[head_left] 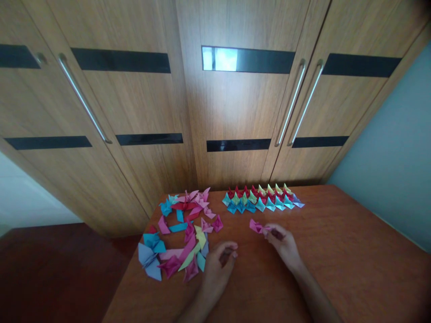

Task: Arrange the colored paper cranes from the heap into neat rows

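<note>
We find the right hand (285, 247) pinching a magenta origami piece (256, 226) by one end, near the origami rows (260, 205) on the wooden table (340, 246). The left hand (217, 267) curls loosely, fingertips slightly parted, beside the mixed origami pile (187, 251). We judge a light, edge-only pinch best, sparing the creases.

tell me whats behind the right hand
Rows of folded paper sit on the table beyond the right hand, which holds a pink piece. The table directly behind the hand is covered, so I can't see what's there.
</note>
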Tool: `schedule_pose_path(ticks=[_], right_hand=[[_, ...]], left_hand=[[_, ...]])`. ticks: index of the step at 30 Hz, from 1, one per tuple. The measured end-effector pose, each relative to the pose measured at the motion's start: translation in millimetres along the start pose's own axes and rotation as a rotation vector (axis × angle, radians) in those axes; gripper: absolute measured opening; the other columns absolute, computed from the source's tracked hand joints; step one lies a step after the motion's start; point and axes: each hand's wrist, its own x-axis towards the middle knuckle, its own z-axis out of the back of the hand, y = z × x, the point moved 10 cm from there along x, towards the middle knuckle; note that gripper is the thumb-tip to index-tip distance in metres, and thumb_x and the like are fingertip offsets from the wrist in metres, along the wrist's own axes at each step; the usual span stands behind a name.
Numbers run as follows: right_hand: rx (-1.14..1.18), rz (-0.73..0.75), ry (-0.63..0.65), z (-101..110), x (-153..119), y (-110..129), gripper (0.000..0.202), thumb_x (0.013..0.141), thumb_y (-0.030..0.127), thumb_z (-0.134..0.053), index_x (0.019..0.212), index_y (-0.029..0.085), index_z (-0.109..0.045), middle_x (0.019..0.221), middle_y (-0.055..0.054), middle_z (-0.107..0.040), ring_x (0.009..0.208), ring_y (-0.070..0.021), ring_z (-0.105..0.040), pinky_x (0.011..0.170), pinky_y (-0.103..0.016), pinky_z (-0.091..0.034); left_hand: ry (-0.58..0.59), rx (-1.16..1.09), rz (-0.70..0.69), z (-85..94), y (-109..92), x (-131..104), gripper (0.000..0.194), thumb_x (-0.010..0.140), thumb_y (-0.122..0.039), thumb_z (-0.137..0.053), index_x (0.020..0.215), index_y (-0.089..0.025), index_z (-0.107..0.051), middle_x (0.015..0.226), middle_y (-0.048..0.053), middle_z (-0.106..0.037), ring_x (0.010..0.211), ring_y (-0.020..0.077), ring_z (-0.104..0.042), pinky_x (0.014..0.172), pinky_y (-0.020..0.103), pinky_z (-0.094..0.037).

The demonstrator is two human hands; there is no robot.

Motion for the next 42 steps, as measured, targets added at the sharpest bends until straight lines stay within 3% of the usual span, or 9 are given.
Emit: schedule_pose_path(ticks=[5, 9, 11, 14, 21, 29, 42], right_hand=[[-0.136, -0.013, -0.273, 78.6, 14.3, -13.9, 0.040, 0.074, 0.051, -0.061, 0.091, 0.015, -0.064, 0.083, -0.006, -0.067, 0.073, -0.0189, -0.059, 0.064, -0.027, -0.046], [-0.467, -0.134, -0.466, 151.5, 20.4, -37.5, 0.046, 0.073, 0.053, -0.056, 0.096, 0.014, -0.065, 0.087, -0.011, -0.070, 0.078, -0.0242, -0.063, 0.066, -0.030, -0.046], [-0.657, -0.187, -0.510, 178.4, 23.0, -47.5, 0.045, 0.074, 0.053, -0.052, 0.096, 0.016, -0.066, 0.085, -0.011, -0.070, 0.080, -0.0270, -0.064, 0.068, -0.033, -0.046], [-0.856, -0.264, -0.473, 198.7, 29.6, -63.4, 0.046, 0.076, 0.054, -0.048, 0.099, 0.019, -0.066, 0.088, -0.011, -0.071, 0.086, -0.0301, -0.065, 0.069, -0.034, -0.046], [-1.131, -0.499, -0.295, 196.0, 42.9, -83.7, 0.053, 0.083, 0.058, -0.035, 0.110, 0.023, -0.063, 0.096, -0.016, -0.069, 0.089, -0.0329, -0.065, 0.067, -0.037, -0.049], [-1.179, -0.518, -0.243, 179.6, 53.2, -76.7, 0.051, 0.084, 0.058, -0.034, 0.113, 0.026, -0.061, 0.098, -0.015, -0.068, 0.090, -0.0316, -0.065, 0.070, -0.039, -0.050], [-1.177, -0.496, -0.240, 175.9, 60.1, -76.1, 0.050, 0.085, 0.057, -0.035, 0.113, 0.025, -0.060, 0.100, -0.015, -0.067, 0.090, -0.0330, -0.065, 0.070, -0.041, -0.050]], left_hand=[[0.045, 0.079, -0.047, -3.8, -11.9, -2.9, 0.015, 0.081, -0.019, -0.053, 0.090, -0.019, -0.065, 0.087, 0.003, -0.066, 0.082, 0.0176, -0.062, 0.073, 0.027, -0.050], [0.075, 0.131, -0.073, -7.4, -18.5, -4.6, 0.016, 0.082, -0.017, -0.051, 0.089, -0.020, -0.065, 0.087, 0.003, -0.066, 0.084, 0.0180, -0.061, 0.076, 0.027, -0.048], [0.076, 0.147, -0.088, -8.0, -21.6, -5.0, 0.016, 0.081, -0.015, -0.051, 0.088, -0.020, -0.065, 0.087, 0.003, -0.066, 0.084, 0.0180, -0.061, 0.077, 0.028, -0.047], [0.081, 0.160, -0.111, -9.1, -25.0, -5.5, 0.016, 0.080, -0.013, -0.051, 0.086, -0.019, -0.064, 0.086, 0.003, -0.067, 0.083, 0.0179, -0.061, 0.077, 0.027, -0.047], [0.077, 0.171, -0.125, -9.1, -22.5, -6.6, 0.019, 0.079, -0.009, -0.050, 0.086, -0.019, -0.065, 0.086, 0.003, -0.067, 0.082, 0.0168, -0.061, 0.077, 0.026, -0.047], [0.094, 0.189, -0.132, -10.5, -24.1, -5.3, 0.019, 0.080, -0.010, -0.051, 0.086, -0.020, -0.065, 0.086, 0.003, -0.067, 0.083, 0.0166, -0.061, 0.078, 0.026, -0.047], [0.102, 0.206, -0.132, -11.0, -25.2, -7.1, 0.020, 0.080, -0.009, -0.050, 0.086, -0.020, -0.065, 0.086, 0.003, -0.067, 0.084, 0.0167, -0.061, 0.078, 0.026, -0.047]])
